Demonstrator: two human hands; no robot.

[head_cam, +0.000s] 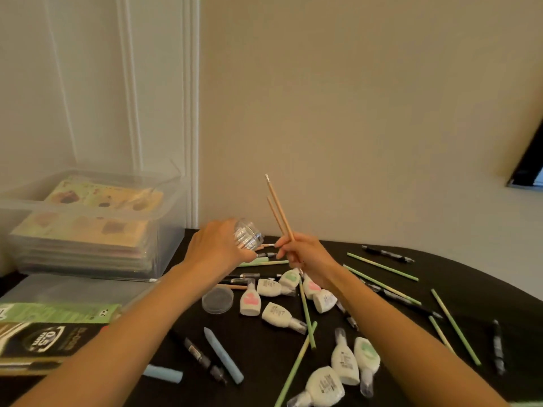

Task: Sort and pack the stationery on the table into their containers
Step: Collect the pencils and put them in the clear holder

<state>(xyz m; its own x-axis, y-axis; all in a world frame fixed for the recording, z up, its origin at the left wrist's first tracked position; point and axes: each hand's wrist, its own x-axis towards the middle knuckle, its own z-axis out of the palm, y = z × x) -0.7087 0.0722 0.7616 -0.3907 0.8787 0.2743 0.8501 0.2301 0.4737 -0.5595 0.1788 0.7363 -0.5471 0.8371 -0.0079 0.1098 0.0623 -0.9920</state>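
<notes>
Above the black table, near centre: pinches 2 tan pencils in curled right hand, slanted up and leftward, close to but apart from clear jar. Wraps left hand round that jar, tipped sideways, mouth direction unclear. Could jab the rim instead of entering, given uneven pencil ends. Could drop the tilted jar onto correction tapes below. Has round lid off, flat beside them.
</notes>
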